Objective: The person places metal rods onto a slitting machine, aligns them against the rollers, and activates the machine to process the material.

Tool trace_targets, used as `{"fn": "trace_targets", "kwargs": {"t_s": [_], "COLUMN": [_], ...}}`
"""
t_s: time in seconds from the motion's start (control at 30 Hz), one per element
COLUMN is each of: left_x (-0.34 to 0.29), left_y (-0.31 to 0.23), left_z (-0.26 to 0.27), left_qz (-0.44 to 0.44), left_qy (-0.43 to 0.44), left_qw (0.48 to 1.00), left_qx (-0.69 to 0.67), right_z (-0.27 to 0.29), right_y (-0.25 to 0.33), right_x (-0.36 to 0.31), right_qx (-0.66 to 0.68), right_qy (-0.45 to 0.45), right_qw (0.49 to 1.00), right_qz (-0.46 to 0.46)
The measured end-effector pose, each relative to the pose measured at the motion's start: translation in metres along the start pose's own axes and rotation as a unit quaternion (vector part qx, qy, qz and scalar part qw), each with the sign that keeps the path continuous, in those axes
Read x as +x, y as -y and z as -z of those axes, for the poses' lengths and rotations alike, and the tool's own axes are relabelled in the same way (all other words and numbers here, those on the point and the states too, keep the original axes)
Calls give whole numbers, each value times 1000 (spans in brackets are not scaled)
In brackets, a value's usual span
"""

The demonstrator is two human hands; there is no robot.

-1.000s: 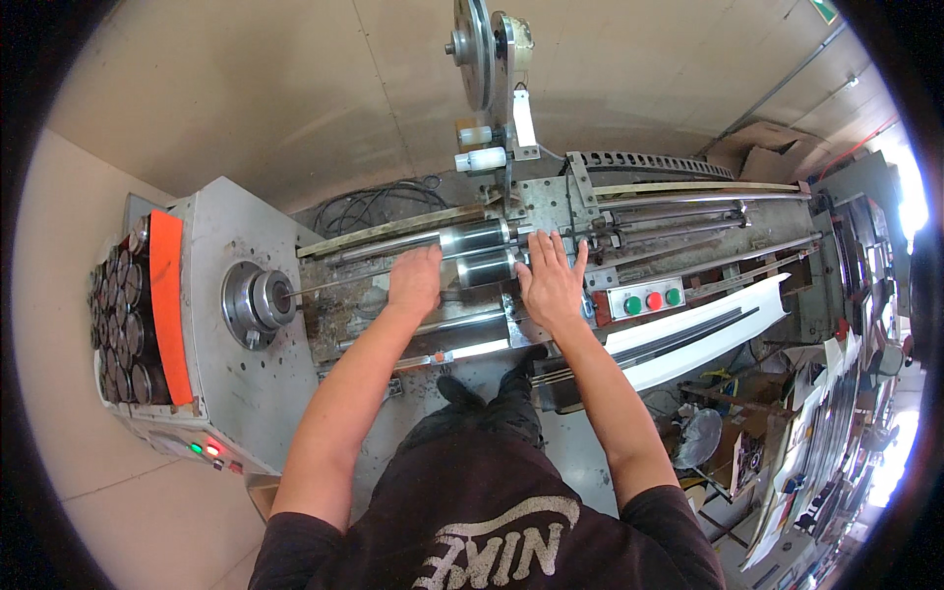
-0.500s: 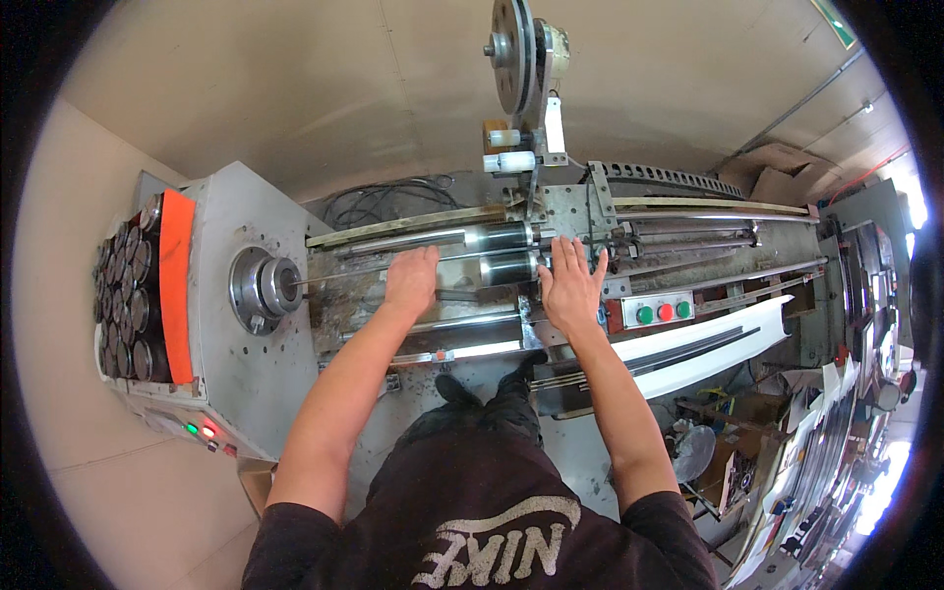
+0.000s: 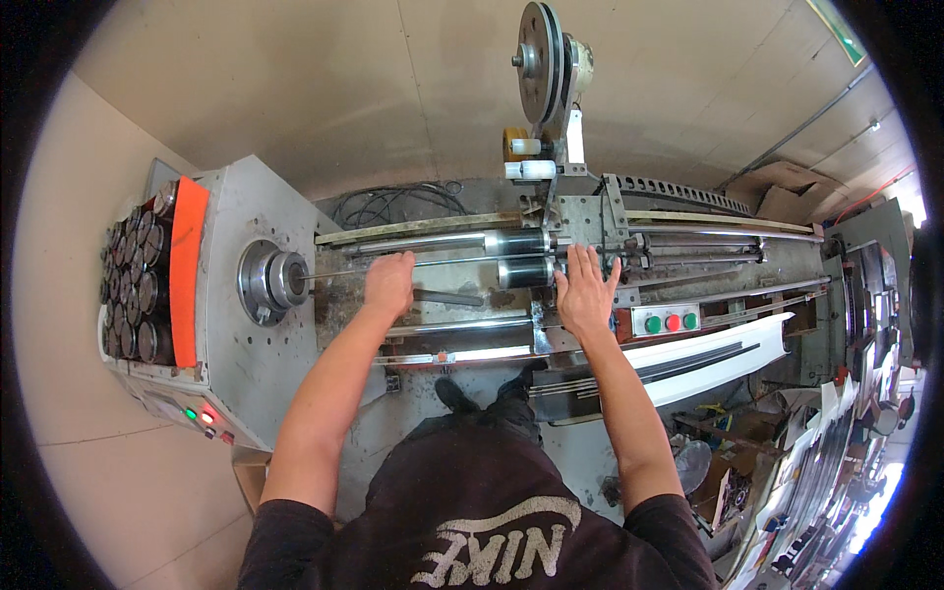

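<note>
A thin metal rod (image 3: 452, 262) runs from the round chuck (image 3: 270, 282) on the left to the two dark rollers (image 3: 526, 272) of the carriage. My left hand (image 3: 391, 283) is closed around this rod, between the chuck and the rollers. Stretched out flat, my right hand (image 3: 588, 292) has its fingers apart and lies over the carriage plate (image 3: 580, 218), just right of the rollers. Whether the palm presses on anything is hidden under it.
A button box (image 3: 665, 320) with green and red buttons sits right of my right hand. Behind the rollers a grooved wheel (image 3: 539, 61) rises on an arm. A flat dark bar (image 3: 447, 297) lies on the machine bed. A white tray (image 3: 678, 379) holds long dark strips.
My left hand has moved left along the rod, nearer the chuck. My right hand remains flat beside the rollers. The whole view has shifted slightly.
</note>
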State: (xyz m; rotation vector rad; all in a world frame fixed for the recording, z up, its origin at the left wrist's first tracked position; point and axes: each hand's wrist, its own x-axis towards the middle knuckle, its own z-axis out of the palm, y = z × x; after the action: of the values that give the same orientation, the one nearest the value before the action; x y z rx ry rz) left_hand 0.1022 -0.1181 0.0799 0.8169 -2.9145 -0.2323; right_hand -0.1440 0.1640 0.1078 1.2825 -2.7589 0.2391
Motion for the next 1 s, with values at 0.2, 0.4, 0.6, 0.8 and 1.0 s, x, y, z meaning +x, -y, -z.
{"fn": "trace_targets", "kwargs": {"t_s": [0.2, 0.4, 0.6, 0.8, 1.0], "left_x": [0, 1, 11, 25, 35], "left_y": [19, 15, -4, -26, -60], "left_z": [-6, -8, -16, -29, -38], "left_qz": [18, 2, -14, -38, -35], "left_qy": [36, 31, 11, 26, 14], "left_qw": [999, 999, 1000, 998, 997], "left_qx": [18, 19, 13, -40, -74], "right_z": [2, 0, -6, -11, -22], "right_y": [1, 1, -3, -3, -9], "right_x": [0, 0, 2, 4, 2], "right_qx": [-1, -7, -13, 1, 14], "right_qy": [7, 4, 6, -9, -41], "right_qw": [1000, 1000, 1000, 1000, 999], "right_qz": [-4, -7, -11, -9, 21]}}
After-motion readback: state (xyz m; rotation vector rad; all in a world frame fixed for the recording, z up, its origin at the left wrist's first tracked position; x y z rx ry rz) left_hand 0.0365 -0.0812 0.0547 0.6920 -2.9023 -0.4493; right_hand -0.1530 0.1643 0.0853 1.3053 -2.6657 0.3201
